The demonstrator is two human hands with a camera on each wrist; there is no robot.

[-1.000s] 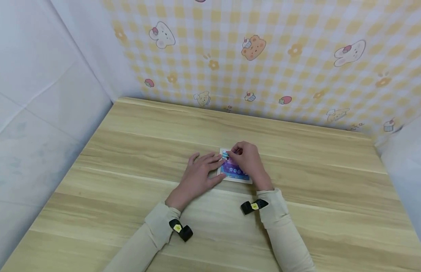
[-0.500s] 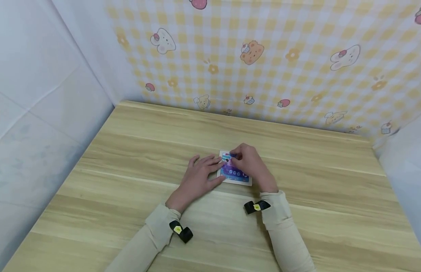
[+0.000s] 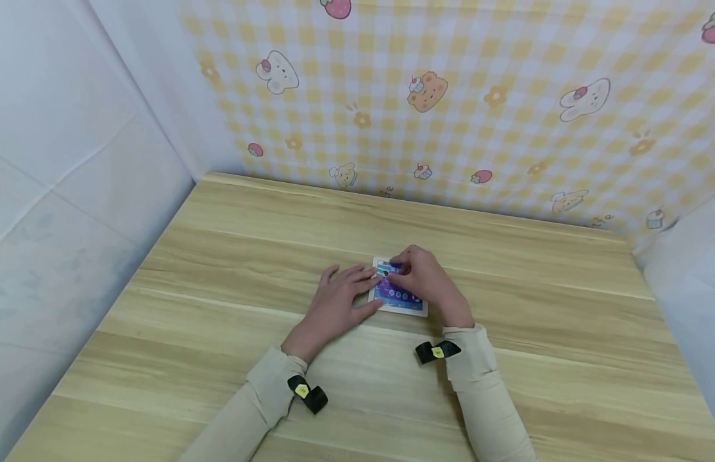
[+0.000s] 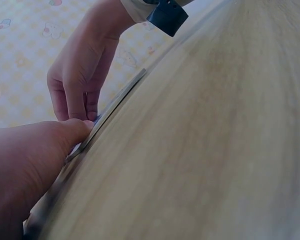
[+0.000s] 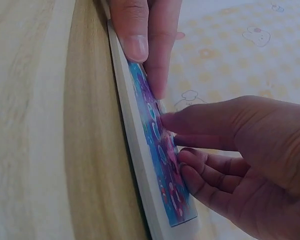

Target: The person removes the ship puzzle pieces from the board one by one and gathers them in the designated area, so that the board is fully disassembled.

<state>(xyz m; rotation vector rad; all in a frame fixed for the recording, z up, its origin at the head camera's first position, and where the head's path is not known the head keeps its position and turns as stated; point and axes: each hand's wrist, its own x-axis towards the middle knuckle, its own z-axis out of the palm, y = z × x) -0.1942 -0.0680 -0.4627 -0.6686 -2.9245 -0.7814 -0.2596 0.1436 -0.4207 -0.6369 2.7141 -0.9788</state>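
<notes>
A small flat board point(image 3: 398, 313) with a pale border and a blue, purple and pink picture point(image 5: 162, 150) lies on the table. My left hand point(image 3: 334, 305) rests at its left edge, with relaxed fingers spread and the fingertips and thumb over the border. From the right, my right hand point(image 3: 428, 279) reaches over the board's upper part with its fingers bent. In the right wrist view the right thumb point(image 5: 190, 120) touches the picture, and other fingertips lie along its far side. Whether anything is pinched between thumb and fingers is hidden.
A wood-grain table point(image 3: 218, 276) surrounds the board. Behind it hangs a yellow checked cloth point(image 3: 380, 83) with cartoon animals. White walls point(image 3: 63, 192) stand at the left and right. A black band point(image 3: 438, 351) with a yellow mark sits on each sleeve cuff.
Over the upper part of the board, my right hand's fingertips have shifted slightly to the right, and that wrist has moved right too. My left hand stays in place on the board's edge.
</notes>
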